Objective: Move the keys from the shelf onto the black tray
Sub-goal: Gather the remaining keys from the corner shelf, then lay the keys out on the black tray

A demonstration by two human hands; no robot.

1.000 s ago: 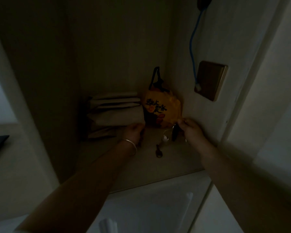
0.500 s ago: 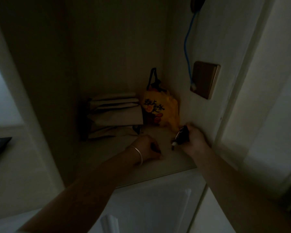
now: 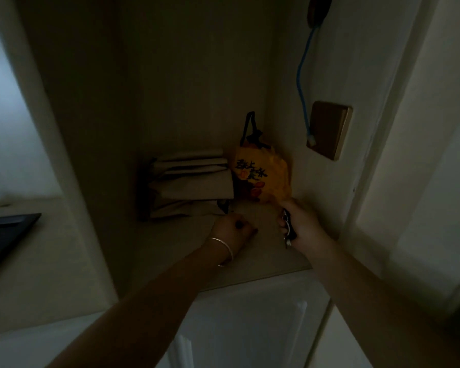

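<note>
In the dim head view, my right hand is closed around a bunch of keys, held just above the right side of the shelf; a small pale end hangs below my fingers. My left hand, with a thin bangle on the wrist, rests curled on the shelf a little to the left. A dark bit shows between its fingers, on the spot where a single dark key lay. The black tray sits on a counter at the far left, outside the niche.
Folded brown paper bags and an orange printed bag fill the back of the shelf. A blue cable hangs down the right wall to a brown plate. A white cabinet door lies below the shelf.
My right hand lifted the dangling bunch and closed it into the fist, drawing back towards me. My left hand moved right from the paper bags and closed over the single key.
</note>
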